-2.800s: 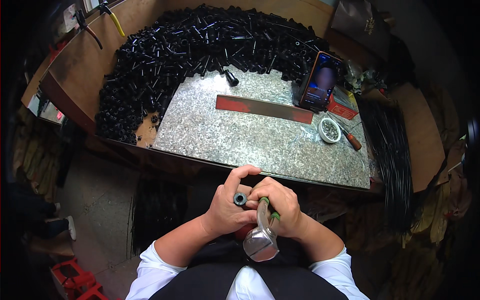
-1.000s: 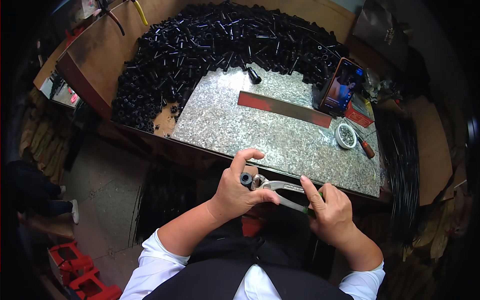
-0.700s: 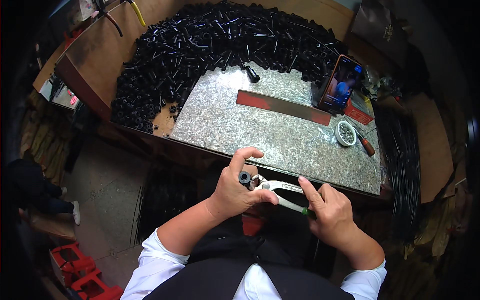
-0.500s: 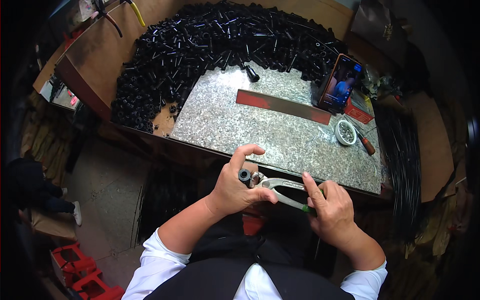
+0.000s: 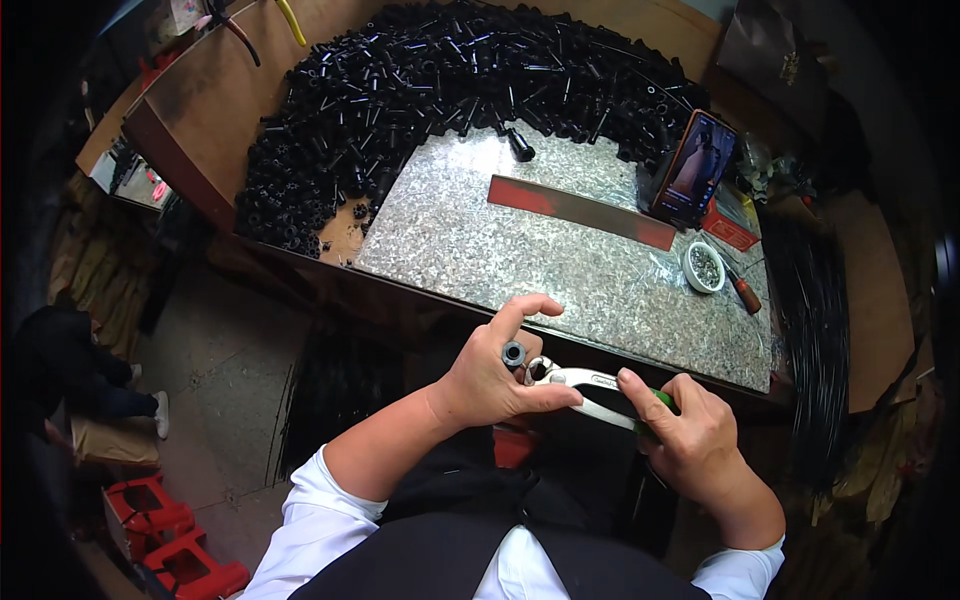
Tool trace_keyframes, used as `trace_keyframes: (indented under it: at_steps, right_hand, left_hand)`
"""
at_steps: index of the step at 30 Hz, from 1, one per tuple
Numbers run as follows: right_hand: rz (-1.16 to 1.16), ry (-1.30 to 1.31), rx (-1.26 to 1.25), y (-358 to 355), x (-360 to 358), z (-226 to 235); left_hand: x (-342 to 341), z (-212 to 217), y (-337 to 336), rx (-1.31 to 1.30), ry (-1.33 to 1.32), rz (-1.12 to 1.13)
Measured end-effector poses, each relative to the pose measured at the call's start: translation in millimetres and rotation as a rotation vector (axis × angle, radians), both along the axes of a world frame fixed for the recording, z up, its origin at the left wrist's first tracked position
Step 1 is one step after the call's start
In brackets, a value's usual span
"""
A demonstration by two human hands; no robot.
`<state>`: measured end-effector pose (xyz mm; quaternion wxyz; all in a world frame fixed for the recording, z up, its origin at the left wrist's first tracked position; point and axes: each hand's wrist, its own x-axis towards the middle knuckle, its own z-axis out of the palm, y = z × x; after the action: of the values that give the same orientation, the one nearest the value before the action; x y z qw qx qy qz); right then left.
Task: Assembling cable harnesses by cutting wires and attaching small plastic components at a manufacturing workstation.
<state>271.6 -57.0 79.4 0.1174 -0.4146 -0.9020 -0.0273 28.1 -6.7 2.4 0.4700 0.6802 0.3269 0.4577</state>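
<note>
The work on one piece looked to be under way rather than finished: the person's left hand (image 5: 487, 375) gripped a short black hollow cylinder (image 5: 514, 354), its index finger raised and curled free, in front of the slab's near edge. The right hand (image 5: 695, 430) was clasped round the green-sleeved grips of silver metal pliers (image 5: 585, 378), whose handles stood spread and whose curved head sat just beside the cylinder; whether the jaws bit on anything could not be told. Beyond the speckled grey stone slab (image 5: 500, 260) lay a great heap of loose glossy black tubular parts (image 5: 470, 70), with one black flared tube (image 5: 520, 145) near its edge; which were done and which were left could not be judged. As for writing, small marks showed on the pliers' handle, the orange-edged black phone's (image 5: 696, 165) lit screen and the small red cardboard box (image 5: 735, 228), too small to make out, and a gold emblem on the dark bag (image 5: 755, 50).
</note>
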Motion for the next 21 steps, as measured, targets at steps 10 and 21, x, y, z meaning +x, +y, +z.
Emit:
trace_keyframes:
  at_steps: [10,21]
  right_hand:
    - [-0.077,0.001,-0.008,1.7,-20.6,-15.4]
    - [-0.308,0.110,-0.169,42.0,18.3,-24.4]
  left_hand:
    - [1.1,-6.7,6.1,-0.073,-0.084,0.138]
    - [-34.8,26.5,6.0,0.109,-0.364,0.196]
